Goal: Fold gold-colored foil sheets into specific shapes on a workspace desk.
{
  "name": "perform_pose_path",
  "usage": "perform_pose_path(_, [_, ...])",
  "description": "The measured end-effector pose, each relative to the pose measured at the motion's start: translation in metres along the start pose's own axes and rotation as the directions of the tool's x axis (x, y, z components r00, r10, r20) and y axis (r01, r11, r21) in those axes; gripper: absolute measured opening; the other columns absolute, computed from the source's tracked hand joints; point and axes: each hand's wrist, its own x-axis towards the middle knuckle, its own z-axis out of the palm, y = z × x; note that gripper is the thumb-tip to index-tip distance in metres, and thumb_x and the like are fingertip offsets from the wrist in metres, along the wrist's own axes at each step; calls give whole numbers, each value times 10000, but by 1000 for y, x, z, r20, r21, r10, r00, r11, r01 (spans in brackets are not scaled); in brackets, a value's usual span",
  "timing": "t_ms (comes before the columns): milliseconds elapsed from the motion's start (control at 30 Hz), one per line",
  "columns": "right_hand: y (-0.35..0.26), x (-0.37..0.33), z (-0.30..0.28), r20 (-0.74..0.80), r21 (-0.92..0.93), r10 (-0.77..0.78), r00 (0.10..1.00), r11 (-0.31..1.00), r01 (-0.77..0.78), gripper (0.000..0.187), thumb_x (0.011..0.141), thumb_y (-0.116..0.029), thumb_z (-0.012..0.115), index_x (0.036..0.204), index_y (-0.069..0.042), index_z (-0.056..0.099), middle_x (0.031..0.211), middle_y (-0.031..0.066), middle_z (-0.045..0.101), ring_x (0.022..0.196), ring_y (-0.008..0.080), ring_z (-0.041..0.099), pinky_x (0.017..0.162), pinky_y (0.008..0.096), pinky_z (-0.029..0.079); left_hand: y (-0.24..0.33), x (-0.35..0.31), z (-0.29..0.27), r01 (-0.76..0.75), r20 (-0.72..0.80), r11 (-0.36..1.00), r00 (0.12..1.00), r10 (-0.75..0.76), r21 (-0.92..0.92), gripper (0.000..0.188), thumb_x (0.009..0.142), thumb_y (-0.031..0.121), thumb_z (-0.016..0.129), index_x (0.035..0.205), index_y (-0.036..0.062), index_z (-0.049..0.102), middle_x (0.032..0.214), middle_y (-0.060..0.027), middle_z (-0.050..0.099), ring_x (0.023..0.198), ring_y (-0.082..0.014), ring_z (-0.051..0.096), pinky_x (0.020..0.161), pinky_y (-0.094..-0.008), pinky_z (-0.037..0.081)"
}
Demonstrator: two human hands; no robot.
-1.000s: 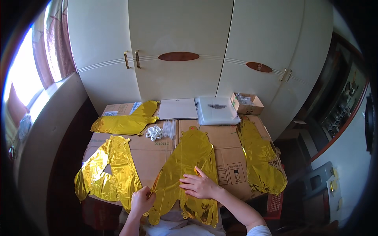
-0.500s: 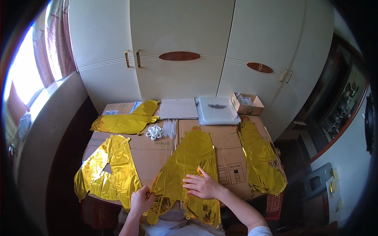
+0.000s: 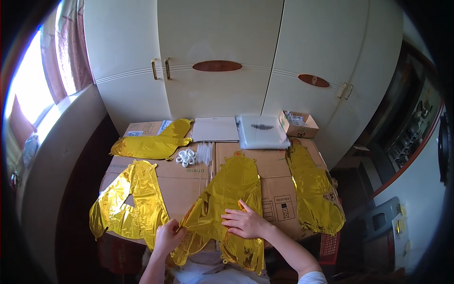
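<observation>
Since a moment ago the right hand has been sliding a little lower and flatter across the middle gold foil balloon, and the left hand is staying pinched on the balloon's lower left flap, its grip closed on the crinkled foil edge; the right hand's grip is open, fingers spread and pressing down on the sheet. To my eye that reads as smoothing or steadying the balloon while its corner is being worked. It is lying at lower centre of the frame, draped over the near edge of the tabletop, which is made of flattened brown cardboard boxes. All the foil is thin, mirror-bright and wrinkled, uninflated and limp. Another gold balloon with a triangular hole is lying at lower left, a long one at right, and a fourth at upper left. Near centre are sitting small white rolls of ribbon, clear straws, a flat white sheet, a clear plastic packet and a small open carton, with cream cupboard doors behind.
</observation>
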Motion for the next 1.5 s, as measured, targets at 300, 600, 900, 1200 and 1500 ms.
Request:
perform_pose_path(300, [-7, 0, -25, -307, 220, 75, 949, 976, -6, 222, 910, -238, 602, 1094, -127, 662, 1177, 53, 624, 1175, 260, 547, 1053, 474, 363, 62, -10, -1, -70, 370, 962, 914, 168, -264, 277, 809, 227, 723, 873, -14, 605, 548, -55, 505, 489, -108, 453, 456, -314, 377])
perform_pose_path(600, [-11, -36, -30, 175, 942, 438, 882, 185, -279, 465, 978, -391, 525, 1270, -50, 402, 924, 30, 579, 825, 67, 549, 734, 220, 450, 105, 14, 77, -390, 373, 889, 809, 455, -240, 352, 849, 339, 665, 775, 11, 559, 554, -170, 553, 515, -335, 589, 495, -397, 454])
perform_pose_path(900, [-7, -51, -23, 266, 889, 610, 747, 145, -435, 410, 936, -150, 614, 1269, -44, 401, 889, 36, 608, 755, 78, 574, 625, 208, 459, 109, 17, 88, -546, 541, 801, 608, 582, -248, 323, 840, 377, 678, 906, 62, 641, 803, -124, 662, 712, -288, 654, 641, -391, 510])
perform_pose_path(1200, [-12, -50, -33, -31, 441, 691, 722, 658, -611, 176, 844, -110, 639, 1018, -107, 610, 848, 46, 664, 784, 138, 645, 661, 288, 511, 62, 73, 52, -632, 190, 739, 775, 603, 233, 436, 865, 331, 618, 1230, 100, 552, 1259, -110, 562, 1200, -304, 496, 981, -450, 395])
perform_pose_path(1500, [-5, -56, -19, -176, 150, 513, 840, 857, -492, 194, 800, -141, 576, 967, -180, 667, 882, 29, 676, 865, 235, 644, 706, 361, 543, 40, 119, 74, -703, 373, 629, 710, 597, 332, 669, 932, 518, 475, 1452, 116, 348, 1514, -150, 309, 1435, -320, 210, 1133, -519, 189])
